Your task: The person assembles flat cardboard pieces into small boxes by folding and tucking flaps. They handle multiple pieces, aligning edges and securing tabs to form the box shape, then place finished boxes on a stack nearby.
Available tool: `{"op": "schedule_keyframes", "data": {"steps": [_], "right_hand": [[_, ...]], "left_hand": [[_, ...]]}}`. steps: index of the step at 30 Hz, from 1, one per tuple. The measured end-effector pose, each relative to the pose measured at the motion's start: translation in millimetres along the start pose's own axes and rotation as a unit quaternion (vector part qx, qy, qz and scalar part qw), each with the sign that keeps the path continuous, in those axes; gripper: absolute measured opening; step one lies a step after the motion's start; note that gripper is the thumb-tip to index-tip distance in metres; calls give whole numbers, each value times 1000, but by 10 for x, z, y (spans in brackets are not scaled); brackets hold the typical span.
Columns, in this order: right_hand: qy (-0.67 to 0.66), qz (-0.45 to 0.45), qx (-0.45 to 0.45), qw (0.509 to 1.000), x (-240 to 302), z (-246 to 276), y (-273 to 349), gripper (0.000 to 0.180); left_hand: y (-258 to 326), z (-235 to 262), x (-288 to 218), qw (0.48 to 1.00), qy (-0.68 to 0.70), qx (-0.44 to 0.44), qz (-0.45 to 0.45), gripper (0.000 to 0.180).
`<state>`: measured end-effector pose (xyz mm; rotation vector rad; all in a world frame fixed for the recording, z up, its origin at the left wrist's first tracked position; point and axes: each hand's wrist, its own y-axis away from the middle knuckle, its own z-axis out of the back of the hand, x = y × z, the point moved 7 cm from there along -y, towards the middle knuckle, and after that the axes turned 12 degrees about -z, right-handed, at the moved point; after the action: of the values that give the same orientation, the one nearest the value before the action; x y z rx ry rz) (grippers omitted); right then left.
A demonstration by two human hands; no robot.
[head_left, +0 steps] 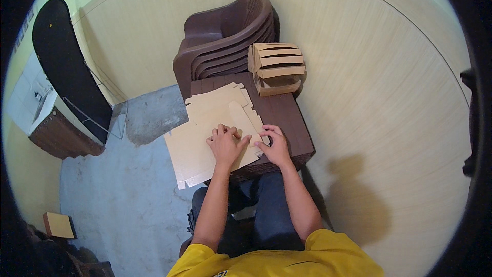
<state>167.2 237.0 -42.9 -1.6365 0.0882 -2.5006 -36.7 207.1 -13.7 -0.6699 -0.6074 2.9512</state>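
Edges of flat tan cardboard (192,143) jutting past the left side of a dark brown, plastic-looking table (279,113), with room leftward over worn blue-grey floor (123,190). Left hand (226,146) resting on the cardboard, fingers apart and bent; right hand (275,147) at its right edge, thumb and fingers close about a narrow flap, whether clamped impossible to tell. Smooth, faintly glossy board, notched and tabbed. Beyond, folded brown cardboard boxes (279,66), stacked brown moulded chairs (225,43), pale wood-grain wall panels (379,87).
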Motion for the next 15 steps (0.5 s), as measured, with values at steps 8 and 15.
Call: {"op": "schedule_keyframes", "data": {"steps": [8,15], "right_hand": [[52,12,-29,998,117,-25,18,48],[-68,-27,31,997,-63,-78,-56,42]], "left_hand": [[17,5,9,998,30,31,-46,52],[-10,-53,18,997,36,62,-28,52]]}}
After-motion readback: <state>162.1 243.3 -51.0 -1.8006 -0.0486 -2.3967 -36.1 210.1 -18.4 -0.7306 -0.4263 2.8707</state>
